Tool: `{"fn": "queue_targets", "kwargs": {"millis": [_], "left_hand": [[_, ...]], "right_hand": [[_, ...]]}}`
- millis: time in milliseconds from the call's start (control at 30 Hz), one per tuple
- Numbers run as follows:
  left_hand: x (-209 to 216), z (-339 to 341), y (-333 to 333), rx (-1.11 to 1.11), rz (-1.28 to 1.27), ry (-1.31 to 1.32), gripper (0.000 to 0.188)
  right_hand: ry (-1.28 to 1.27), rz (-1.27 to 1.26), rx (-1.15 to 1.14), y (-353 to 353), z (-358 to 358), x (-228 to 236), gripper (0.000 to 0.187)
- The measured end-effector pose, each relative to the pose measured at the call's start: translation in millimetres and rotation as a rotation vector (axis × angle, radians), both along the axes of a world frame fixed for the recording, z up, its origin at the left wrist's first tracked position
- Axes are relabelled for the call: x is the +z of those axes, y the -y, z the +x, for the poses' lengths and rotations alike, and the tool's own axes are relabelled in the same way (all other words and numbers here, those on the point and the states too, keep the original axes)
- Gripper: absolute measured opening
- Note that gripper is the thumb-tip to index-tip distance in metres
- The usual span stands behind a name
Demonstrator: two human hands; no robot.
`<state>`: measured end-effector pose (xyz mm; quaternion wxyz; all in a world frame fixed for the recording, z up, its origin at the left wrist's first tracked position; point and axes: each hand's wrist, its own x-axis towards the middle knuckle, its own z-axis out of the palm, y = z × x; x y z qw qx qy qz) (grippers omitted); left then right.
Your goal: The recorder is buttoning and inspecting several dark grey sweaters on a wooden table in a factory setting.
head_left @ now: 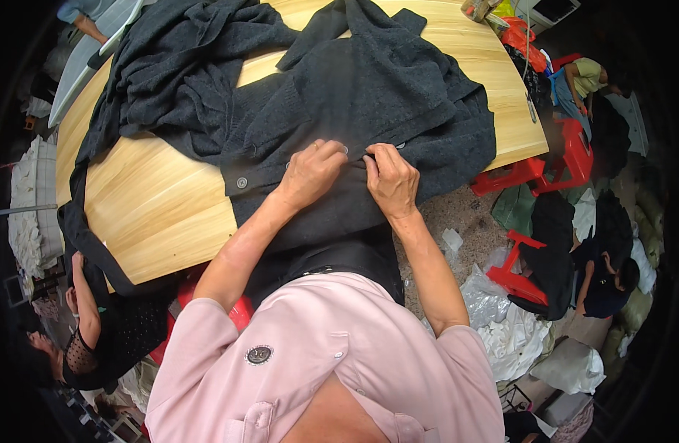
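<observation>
A dark grey knitted cardigan [376, 88] lies across the near side of the table and hangs over its front edge towards my lap. My left hand [312, 174] is closed in a pinch on the cardigan's front band, with a button partly showing by its fingertips. A short gap to the right, my right hand [393, 179] also pinches the band, thumb and fingers together. One round button [241, 182] shows on the band left of my hands, and another button [400, 145] sits just above my right hand. The fabric under my fingers is partly hidden.
More dark knitwear [177, 81] is heaped on the wooden table [162, 199] to the left. Red plastic stools [568, 155] stand at the right, near plastic bags [502, 325] on the floor. Other people sit working at the left and right.
</observation>
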<state>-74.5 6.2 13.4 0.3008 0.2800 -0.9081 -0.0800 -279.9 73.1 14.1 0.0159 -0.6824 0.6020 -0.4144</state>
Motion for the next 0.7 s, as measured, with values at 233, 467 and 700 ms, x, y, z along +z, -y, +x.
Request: {"fn": "queue_targets", "kwargs": {"millis": [233, 467, 700], "left_hand": [[14.5, 11.7, -29.7, -0.035, 0.099, 0.169, 0.035], [39.5, -43.4, -14.2, 0.158, -0.009, 0.252, 0.022], [21.4, -97.7, 6.1, 0.113, 0.116, 0.171, 0.020]], "right_hand": [[-0.333, -0.062, -0.084, -8.5, -41.4, 14.6, 0.017], [-0.029, 0.189, -0.139, -9.2, -75.3, 8.2, 0.019], [-0.290, 0.021, -0.059, -8.1, -77.6, 5.1, 0.030]]}}
